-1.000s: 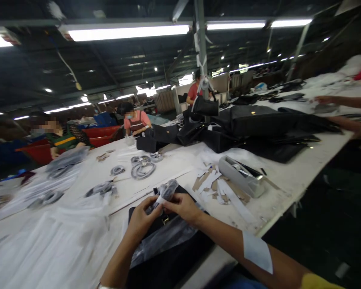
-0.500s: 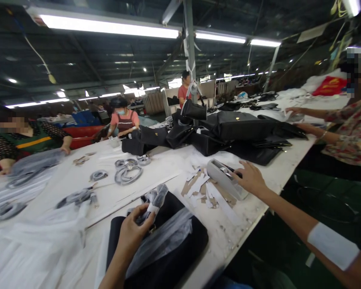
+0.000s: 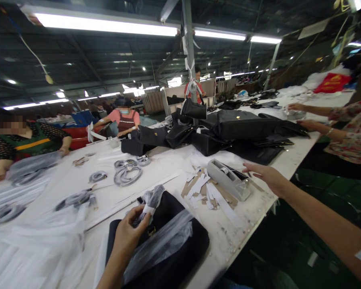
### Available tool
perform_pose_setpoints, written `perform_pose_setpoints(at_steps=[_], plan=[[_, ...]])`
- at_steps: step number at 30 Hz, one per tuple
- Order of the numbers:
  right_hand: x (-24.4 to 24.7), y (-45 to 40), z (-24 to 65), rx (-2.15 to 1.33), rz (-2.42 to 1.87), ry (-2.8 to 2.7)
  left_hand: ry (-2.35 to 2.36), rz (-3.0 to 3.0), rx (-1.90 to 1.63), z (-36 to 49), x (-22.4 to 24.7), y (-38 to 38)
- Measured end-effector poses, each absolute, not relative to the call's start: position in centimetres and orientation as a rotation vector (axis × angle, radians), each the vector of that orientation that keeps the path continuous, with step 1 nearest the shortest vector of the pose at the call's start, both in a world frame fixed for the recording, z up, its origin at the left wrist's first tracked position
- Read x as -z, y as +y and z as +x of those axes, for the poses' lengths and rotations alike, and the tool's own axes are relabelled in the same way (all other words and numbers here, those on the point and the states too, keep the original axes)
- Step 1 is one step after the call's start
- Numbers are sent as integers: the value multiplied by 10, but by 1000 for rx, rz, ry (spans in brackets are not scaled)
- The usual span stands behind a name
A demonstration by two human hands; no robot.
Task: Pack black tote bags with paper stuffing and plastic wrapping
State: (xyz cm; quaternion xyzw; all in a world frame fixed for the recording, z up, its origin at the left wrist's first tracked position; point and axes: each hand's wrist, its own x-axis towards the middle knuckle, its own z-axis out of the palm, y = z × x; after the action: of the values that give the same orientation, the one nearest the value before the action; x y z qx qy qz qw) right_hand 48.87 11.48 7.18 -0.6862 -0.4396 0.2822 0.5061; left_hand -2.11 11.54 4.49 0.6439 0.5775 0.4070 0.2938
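My left hand (image 3: 131, 226) is closed around a bundled strap wrapped in clear plastic (image 3: 153, 198), with a white band around it. The bundle is held just above a black bag (image 3: 185, 243) that lies on the table. A gold-coloured clasp (image 3: 151, 231) shows on the bag, and a loose clear plastic sleeve (image 3: 165, 241) lies across it. My right hand (image 3: 269, 176) is beside the grey tape dispenser (image 3: 228, 180), at its right. Its fingers stretch toward the dispenser and are apart; I see nothing held in them.
White paper strips (image 3: 209, 190) on cardboard lie left of the dispenser. Black bags (image 3: 243, 124) are piled further back. Plastic-wrapped coiled straps (image 3: 128, 175) and white sheets (image 3: 33, 253) lie at the left. Co-workers sit around the table, one person's hands (image 3: 309, 124) at the right.
My right hand has moved back to the right, away from the dispenser's top. My left hand and its strap have shifted slightly left. A co-worker at the back has raised an arm with white material.
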Motion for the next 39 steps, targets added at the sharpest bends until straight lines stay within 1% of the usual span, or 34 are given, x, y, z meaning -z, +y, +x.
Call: perform_pose_setpoints(at_steps=[3,4,9,12,15,19,23,27,32,39], plan=[[-64,96,493,-927,-1621,-910,1523,1690,-1087,-21,-45,115],[-57,91,493,-944,-1641,-878,1526,1676,-1086,-20,-46,115],[-14,75,492,-890,-1702,-768,1563,1614,-1132,-23,-44,116],[-2,67,482,-853,-1707,-749,1519,1616,-1128,-26,-42,118],[-10,59,450,-854,-1667,-820,1481,1614,-1118,-25,-42,118],[-39,60,364,-928,-1531,-1151,1456,1659,-1167,-15,-47,112],[-62,72,266,-1138,-1244,-1352,1451,1701,-1220,-4,-52,106],[-63,90,196,-1302,-1026,-1353,1496,1753,-1284,1,-56,100],[-59,112,164,-1335,-1023,-1359,1524,1789,-1344,1,-55,96],[-60,117,160,-1317,-1183,-1462,1545,1992,-1379,-7,-52,93]])
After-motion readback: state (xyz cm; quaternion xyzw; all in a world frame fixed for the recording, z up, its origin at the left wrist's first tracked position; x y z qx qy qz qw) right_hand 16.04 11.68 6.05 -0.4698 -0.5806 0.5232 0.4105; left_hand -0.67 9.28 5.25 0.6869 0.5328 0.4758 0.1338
